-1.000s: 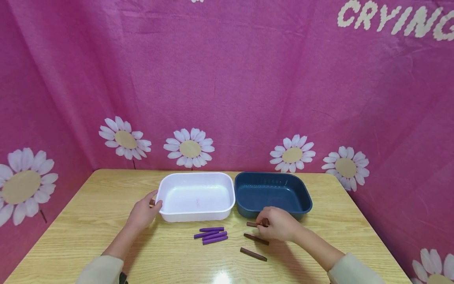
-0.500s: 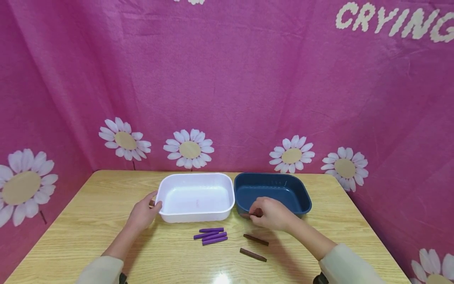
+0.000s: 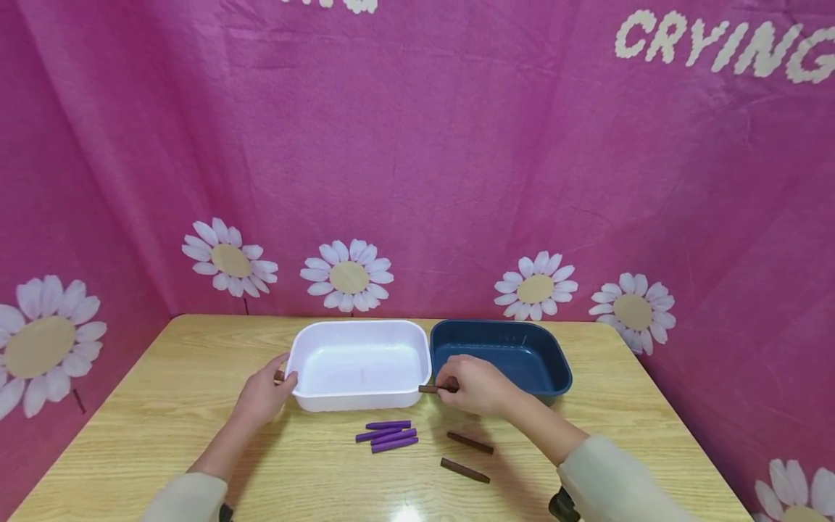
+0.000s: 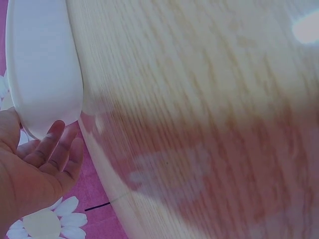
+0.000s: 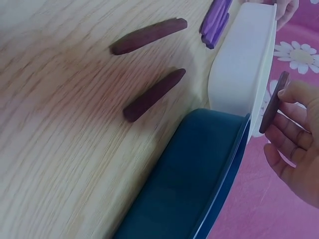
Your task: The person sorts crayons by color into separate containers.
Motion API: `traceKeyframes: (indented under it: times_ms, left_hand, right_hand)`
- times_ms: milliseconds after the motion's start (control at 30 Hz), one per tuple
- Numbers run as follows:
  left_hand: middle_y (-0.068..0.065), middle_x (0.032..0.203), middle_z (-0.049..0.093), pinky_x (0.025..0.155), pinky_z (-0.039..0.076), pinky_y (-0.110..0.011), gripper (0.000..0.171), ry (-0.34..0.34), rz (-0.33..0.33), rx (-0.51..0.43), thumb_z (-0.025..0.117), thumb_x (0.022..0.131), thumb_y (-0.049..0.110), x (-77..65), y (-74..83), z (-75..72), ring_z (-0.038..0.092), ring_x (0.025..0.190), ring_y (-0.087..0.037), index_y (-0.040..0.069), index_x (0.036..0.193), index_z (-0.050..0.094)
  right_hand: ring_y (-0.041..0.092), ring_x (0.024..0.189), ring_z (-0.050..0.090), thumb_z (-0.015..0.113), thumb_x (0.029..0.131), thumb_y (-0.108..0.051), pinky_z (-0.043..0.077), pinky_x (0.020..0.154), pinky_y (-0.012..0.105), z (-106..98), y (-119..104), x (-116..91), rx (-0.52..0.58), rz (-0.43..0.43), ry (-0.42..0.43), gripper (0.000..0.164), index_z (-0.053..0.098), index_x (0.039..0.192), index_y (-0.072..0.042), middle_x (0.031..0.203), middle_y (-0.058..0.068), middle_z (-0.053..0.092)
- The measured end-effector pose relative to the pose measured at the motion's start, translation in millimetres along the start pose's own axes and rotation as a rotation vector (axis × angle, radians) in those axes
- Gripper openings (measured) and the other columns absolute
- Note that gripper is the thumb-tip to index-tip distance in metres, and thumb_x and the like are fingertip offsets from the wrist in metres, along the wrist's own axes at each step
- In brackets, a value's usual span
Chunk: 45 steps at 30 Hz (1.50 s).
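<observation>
In the head view my right hand (image 3: 475, 384) pinches a brown crayon (image 3: 427, 389) between thumb and fingertips, above the meeting edges of the two tubs. The right wrist view shows this crayon (image 5: 273, 103) held above the rims. My left hand (image 3: 264, 391) grips the left rim of the white tub (image 3: 359, 401), its thumb over the rim; in the left wrist view its fingers curve near the tub's outer wall (image 4: 45, 64). Two more brown crayons, a nearer one (image 3: 464, 470) and a farther one (image 3: 470, 443), lie on the table. Several purple crayons (image 3: 394, 444) lie in front of the white tub.
A dark blue tub (image 3: 557, 373) stands against the right side of the white one. Both stand near the back edge of the wooden table (image 3: 215, 348). A pink cloth (image 3: 417, 181) with daisies hangs behind and at both sides.
My right hand has lifted the brown crayon off the table and carried it up and left, from before the blue tub toward the white one. My left hand has stayed at the white tub.
</observation>
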<state>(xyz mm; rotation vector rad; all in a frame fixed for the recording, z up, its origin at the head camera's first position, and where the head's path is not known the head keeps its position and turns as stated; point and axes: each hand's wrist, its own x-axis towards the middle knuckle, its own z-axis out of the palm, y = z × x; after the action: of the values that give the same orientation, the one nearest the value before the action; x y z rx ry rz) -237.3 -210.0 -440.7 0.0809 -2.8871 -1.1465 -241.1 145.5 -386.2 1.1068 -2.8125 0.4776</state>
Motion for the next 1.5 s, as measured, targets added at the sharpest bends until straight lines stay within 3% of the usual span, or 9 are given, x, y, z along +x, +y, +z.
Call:
traceKeyframes:
  times_ms: [233,833,1500]
  left_hand:
    - [-0.023,0.101,0.061,0.063,0.047,-0.028,0.054,0.006,-0.002,0.001,0.050,0.093,0.022,0.1,-1.6,-0.2,0.059,0.089,-0.028,-0.005,0.138,0.037]
    - [-0.021,0.101,0.061,0.064,0.046,-0.027,0.055,0.003,-0.008,-0.003,0.049,0.093,0.023,-1.2,-0.6,-1.4,0.058,0.089,-0.026,-0.004,0.139,0.036]
    - [-0.020,0.099,0.061,0.062,0.045,-0.026,0.055,0.008,0.006,0.004,0.049,0.093,0.023,0.7,-1.9,0.6,0.059,0.087,-0.026,-0.004,0.139,0.036]
  right_hand:
    - [0.005,0.065,0.042,0.068,0.080,-0.018,0.035,0.058,0.018,5,-6,13,-0.020,-0.015,0.014,0.005,0.071,0.079,-0.014,0.069,-0.006,0.055]
    - [0.009,0.072,0.052,0.065,0.080,-0.018,0.043,0.064,0.021,21,-17,42,-0.016,-0.019,0.011,0.008,0.072,0.080,-0.013,0.075,-0.003,0.061]
    - [0.011,0.075,0.054,0.066,0.082,-0.020,0.043,0.064,0.021,38,-26,60,-0.025,0.044,-0.026,0.010,0.073,0.085,-0.013,0.078,-0.003,0.063]
